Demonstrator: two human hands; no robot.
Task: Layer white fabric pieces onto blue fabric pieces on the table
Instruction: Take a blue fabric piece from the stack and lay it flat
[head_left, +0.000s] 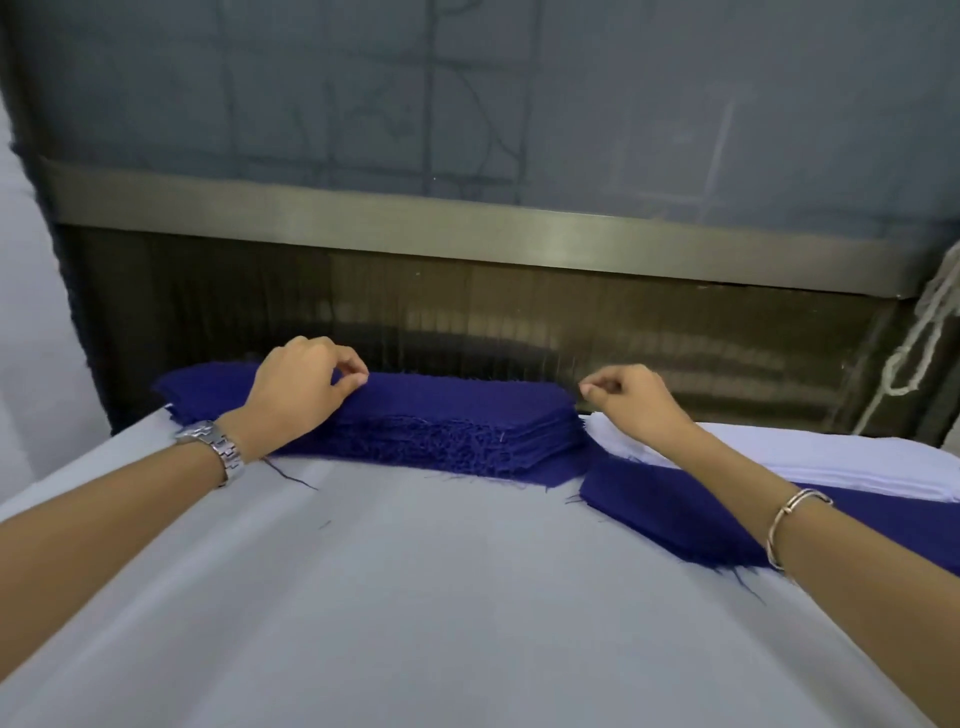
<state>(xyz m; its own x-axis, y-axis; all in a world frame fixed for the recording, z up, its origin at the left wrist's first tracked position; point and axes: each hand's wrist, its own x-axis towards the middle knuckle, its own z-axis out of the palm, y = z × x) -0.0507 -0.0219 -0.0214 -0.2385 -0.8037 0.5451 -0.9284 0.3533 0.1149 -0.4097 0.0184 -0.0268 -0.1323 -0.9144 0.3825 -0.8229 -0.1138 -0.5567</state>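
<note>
Pale cloth covered the counter (415, 597) below a dark ribbed wall. The left hand (301, 387), fingers curled, pinched the far edge of the stack of blue fabric pieces (441, 421) under its palm. The right hand (636, 402) curled at the stack's other end, and whether it held cloth could not be told. Beneath its forearm lay another blue piece (675, 512), with white fabric pieces (841, 460) just beyond its wrist.
</note>
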